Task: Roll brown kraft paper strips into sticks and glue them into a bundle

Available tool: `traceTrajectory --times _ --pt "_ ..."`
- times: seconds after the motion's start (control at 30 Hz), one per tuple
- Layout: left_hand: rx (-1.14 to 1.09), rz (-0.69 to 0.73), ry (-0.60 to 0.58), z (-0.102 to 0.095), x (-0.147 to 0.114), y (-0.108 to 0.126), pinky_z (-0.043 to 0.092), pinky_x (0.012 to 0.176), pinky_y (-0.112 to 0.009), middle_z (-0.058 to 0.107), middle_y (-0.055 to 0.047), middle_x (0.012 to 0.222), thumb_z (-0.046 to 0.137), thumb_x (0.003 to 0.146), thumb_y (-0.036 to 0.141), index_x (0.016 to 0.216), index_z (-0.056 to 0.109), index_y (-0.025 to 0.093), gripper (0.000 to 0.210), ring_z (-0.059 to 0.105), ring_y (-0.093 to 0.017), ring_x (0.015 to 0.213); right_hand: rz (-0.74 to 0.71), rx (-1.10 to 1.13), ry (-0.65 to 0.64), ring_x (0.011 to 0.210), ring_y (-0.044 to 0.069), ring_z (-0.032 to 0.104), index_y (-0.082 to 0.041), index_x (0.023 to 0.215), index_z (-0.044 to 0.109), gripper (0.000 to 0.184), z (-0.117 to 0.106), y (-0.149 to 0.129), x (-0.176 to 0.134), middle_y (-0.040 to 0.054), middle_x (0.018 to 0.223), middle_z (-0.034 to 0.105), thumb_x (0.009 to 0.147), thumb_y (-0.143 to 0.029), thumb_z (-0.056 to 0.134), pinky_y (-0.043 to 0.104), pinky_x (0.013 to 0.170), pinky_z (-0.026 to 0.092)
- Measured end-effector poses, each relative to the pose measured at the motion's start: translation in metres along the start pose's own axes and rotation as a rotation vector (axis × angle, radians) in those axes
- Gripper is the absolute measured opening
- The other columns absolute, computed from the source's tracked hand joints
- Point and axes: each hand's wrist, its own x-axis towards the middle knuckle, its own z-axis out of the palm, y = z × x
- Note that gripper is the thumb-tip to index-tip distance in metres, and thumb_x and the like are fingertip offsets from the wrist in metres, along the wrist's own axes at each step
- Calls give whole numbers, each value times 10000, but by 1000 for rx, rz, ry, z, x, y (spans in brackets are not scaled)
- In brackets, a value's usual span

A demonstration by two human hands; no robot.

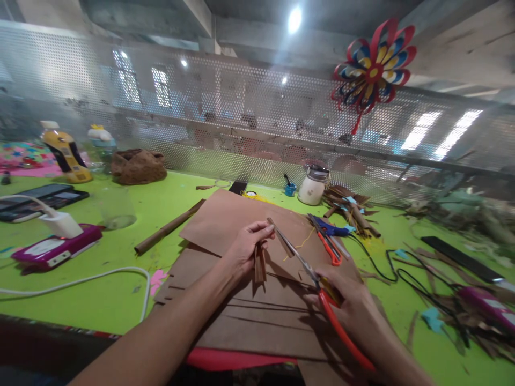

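My left hand is closed in a pinch on folded brown paper strips, which hang below the fingers. A thin brown strip runs from its fingertips along the blades of the scissors. Wrapped around the red handles is my right hand; how far the blades are apart is hard to make out. Under both hands lie brown cardboard sheets, the lower ones with long slits. Beyond the right hand, red-handled scissors rest on the cardboard beside a blue glue gun.
A rolled brown tube and a clear cup stand or lie left on the green table. A purple power strip carries a white cable. Behind are a white jar and brown scraps. A black cord crosses the right side.
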Motion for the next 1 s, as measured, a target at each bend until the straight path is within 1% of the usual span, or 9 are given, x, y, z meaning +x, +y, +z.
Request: traceTrajectory --times 0.17,0.33,0.47,0.6,0.73,0.9,1.0 --pt "-39 8 -21 -1 2 0 321 418 -103 557 -14 660 735 575 195 698 624 103 190 489 -35 566 2 -9 -1 747 215 621 -231 1019 582 359 -2 -4 0 58 861 674 752 -462 516 277 617 463" --pt "-44 8 -24 -2 2 -1 313 405 -113 559 -22 648 736 570 200 686 624 101 189 470 -34 531 -28 -11 38 767 208 607 -233 999 586 331 -2 -7 4 50 869 661 744 -435 529 284 646 459" --pt "-49 27 -50 -3 2 -3 311 406 -112 562 -30 653 724 596 217 712 629 97 192 461 -33 524 -43 22 45 788 196 601 -212 994 581 334 0 -10 8 50 885 649 752 -435 527 282 673 462" --pt "-69 50 -81 -4 3 -4 316 413 -105 564 -32 657 708 621 212 729 626 95 179 464 -33 533 -23 32 53 785 194 598 -199 970 582 340 1 -16 10 53 869 647 754 -455 525 281 676 462" --pt "-63 43 -71 -4 3 -3 318 407 -104 562 -28 640 713 614 223 719 622 99 187 455 -32 518 -42 73 39 725 181 602 -201 932 589 297 3 -20 10 45 818 655 769 -438 516 259 642 459" --pt "-51 32 -56 -3 3 -2 311 411 -96 569 -24 645 726 597 232 715 620 108 202 464 -26 524 -35 96 39 567 161 578 -196 954 578 300 8 -16 8 28 678 646 787 -431 496 242 547 444" --pt "-49 42 -60 -3 2 -2 312 412 -96 570 -18 633 726 597 236 708 621 109 199 459 -19 512 -48 68 53 619 169 590 -202 969 576 316 9 -13 8 38 735 653 775 -441 506 242 555 448"
